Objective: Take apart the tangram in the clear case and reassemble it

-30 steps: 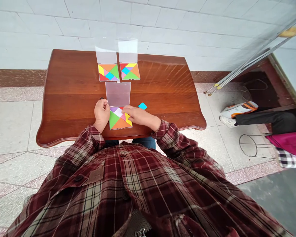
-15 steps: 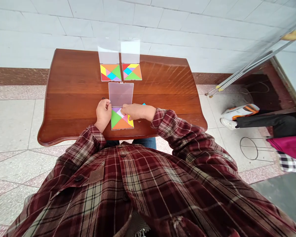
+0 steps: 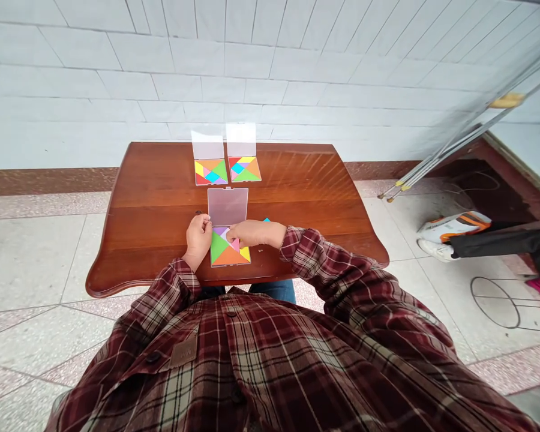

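Observation:
An open tangram case [image 3: 227, 206] lies near the front of the table, its clear lid folded back away from me. In its tray are a green triangle [image 3: 217, 247], an orange triangle [image 3: 231, 258], and purple, pink and yellow pieces; a pale patch shows between them. My left hand [image 3: 198, 240] is closed in a pinch at the case's left edge, by the hinge. Over the tray's right side, my right hand [image 3: 257, 233] has its fingers bent together on a tangram piece, mostly hidden beneath them. A blue piece [image 3: 266, 220] peeks out behind my right wrist.
Two more open tangram cases, a left one [image 3: 211, 172] and a right one [image 3: 245, 169], stand filled at the back of the wooden table [image 3: 162, 198]. A tiled wall lies behind. Crutches [image 3: 414, 171], a bag [image 3: 454, 227] and another person's leg [image 3: 499, 249] are at the right.
The view has tilted up, so the table sits lower in it. My right fingers have shifted slightly over the tray, showing more of the pink piece. My left hand keeps its place at the case.

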### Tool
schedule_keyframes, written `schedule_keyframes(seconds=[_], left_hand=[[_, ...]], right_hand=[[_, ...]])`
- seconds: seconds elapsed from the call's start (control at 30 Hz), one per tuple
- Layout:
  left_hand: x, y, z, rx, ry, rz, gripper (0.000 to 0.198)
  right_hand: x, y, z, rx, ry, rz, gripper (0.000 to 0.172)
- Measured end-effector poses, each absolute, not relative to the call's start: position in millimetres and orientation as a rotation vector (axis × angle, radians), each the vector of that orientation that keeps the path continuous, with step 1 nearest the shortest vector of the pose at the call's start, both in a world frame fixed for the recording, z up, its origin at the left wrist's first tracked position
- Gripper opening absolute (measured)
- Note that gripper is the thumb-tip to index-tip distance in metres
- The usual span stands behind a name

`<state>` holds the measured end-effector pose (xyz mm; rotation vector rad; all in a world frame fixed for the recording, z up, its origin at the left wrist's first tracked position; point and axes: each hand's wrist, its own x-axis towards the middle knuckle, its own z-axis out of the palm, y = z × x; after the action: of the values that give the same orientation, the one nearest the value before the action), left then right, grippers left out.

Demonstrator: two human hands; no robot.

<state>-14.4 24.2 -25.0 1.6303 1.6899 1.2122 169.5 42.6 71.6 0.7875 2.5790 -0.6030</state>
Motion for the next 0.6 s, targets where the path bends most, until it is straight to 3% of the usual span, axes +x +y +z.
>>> schedule_keyframes(seconds=[0.1, 0.23, 0.33, 0.47, 0.6], left_hand=[[-14.9, 24.2, -26.2, 1.624, 1.681, 1.223, 0.009], [-15.1, 24.2, -25.9, 1.627, 1.689, 1.223, 0.009], [-15.1, 24.1, -24.9, 1.650, 1.677, 1.221, 0.009], [-15.2, 24.7, -24.8, 1.637, 1.671, 1.214, 0.009], [-15.4, 26.4, -27.4, 1.623, 1.666, 1.228, 0.009]], right_hand=[[169.6, 37.6, 72.8, 0.847, 2.572, -0.623, 0.028], [169.5, 32.3, 66.5, 0.894, 2.599, -0.818, 0.013], [177.1, 32.5, 58.7, 1.034, 2.698, -1.088, 0.012], [208.1, 39.0, 44.1, 1.676, 2.712, -1.453, 0.006], [244.0, 45.1, 27.7, 2.227, 2.433, -1.512, 0.002]])
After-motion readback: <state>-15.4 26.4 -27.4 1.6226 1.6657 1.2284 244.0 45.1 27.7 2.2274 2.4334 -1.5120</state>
